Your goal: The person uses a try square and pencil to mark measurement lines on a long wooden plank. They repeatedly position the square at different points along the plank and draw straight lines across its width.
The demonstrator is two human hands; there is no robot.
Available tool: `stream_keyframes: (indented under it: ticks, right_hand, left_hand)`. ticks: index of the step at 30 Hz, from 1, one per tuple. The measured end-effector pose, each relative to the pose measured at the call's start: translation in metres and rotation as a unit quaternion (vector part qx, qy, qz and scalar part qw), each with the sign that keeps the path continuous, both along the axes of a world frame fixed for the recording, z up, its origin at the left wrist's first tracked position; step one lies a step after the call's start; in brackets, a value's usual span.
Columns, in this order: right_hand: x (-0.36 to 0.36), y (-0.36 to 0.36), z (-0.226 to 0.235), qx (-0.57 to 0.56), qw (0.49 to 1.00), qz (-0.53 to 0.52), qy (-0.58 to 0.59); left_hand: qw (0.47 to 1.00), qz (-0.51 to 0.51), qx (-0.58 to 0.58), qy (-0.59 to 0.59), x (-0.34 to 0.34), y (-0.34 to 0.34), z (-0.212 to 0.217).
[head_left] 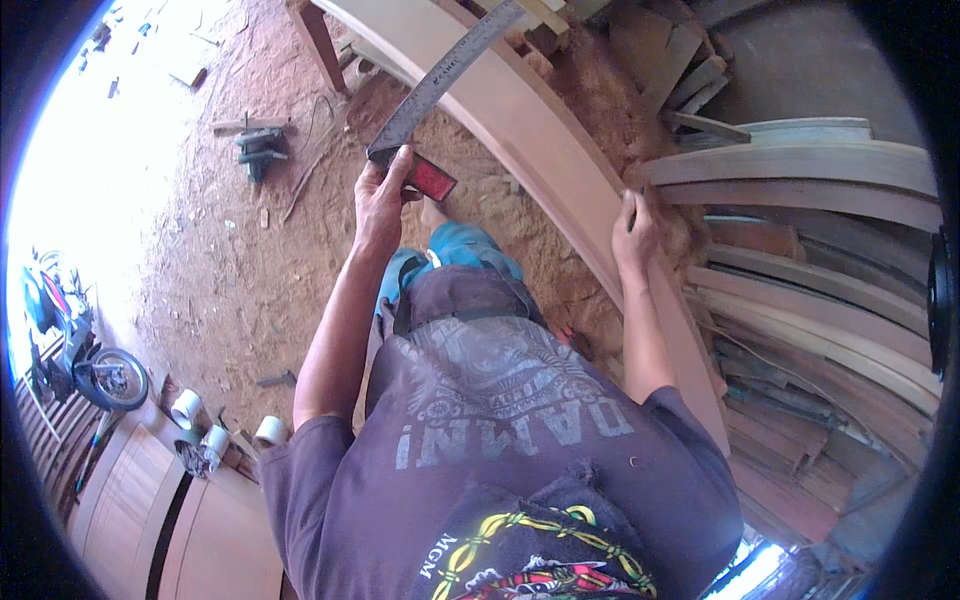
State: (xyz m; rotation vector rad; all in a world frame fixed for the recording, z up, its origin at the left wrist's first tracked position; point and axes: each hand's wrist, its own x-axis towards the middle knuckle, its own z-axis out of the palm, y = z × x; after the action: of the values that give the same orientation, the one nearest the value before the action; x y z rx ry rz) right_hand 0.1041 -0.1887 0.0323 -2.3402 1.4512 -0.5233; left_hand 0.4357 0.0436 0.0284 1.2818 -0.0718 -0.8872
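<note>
My left hand (378, 205) is closed around the handle end of a try square (432, 95) with a long grey metal blade and a dark and red handle. The blade slants up and right, its far part over a long pale wooden plank (535, 110). My right hand (636, 238) is at the plank's right side, thumb and fingers pinched on a thin dark pencil-like stick, of which only a short end shows. Whether that stick touches the wood, I cannot tell.
A dark power tool (260, 150) lies on the dusty floor at the left. Stacked timber (810, 290) fills the right side. A motorcycle (85, 350) stands far left, above wide wooden panels (225, 535) and near several white cans (186, 408). A wooden leg (318, 45) stands near the plank's far end.
</note>
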Motion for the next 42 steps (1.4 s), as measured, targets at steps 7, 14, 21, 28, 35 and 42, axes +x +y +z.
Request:
stream_keyframes:
  ticks: [7,14,21,28,35,42]
  right_hand:
    - [0.004,-0.004,0.002,0.05,0.998,-0.034,0.023]
    - [0.0,-0.019,-0.006,0.063,0.998,0.009,0.013]
    - [-0.047,-0.042,0.018,0.215,0.955,0.187,-0.082]
    - [-0.161,-0.03,0.003,0.177,0.959,0.199,-0.095]
    - [-0.285,0.003,0.024,0.143,0.971,0.171,-0.084]
    - [-0.323,0.006,0.033,0.134,0.969,0.186,-0.087]
  left_hand:
    - [0.997,-0.012,0.036,0.07,-0.097,0.062,0.016]
    - [0.998,0.021,0.022,0.061,-0.158,0.083,0.015]
    - [0.999,0.002,0.041,0.028,-0.229,0.084,0.011]
    - [0.997,0.011,0.067,0.026,-0.345,0.039,-0.001]
    - [0.998,-0.024,0.057,0.026,-0.44,-0.029,0.002]
    - [0.997,0.028,0.06,0.04,-0.452,-0.062,-0.002]
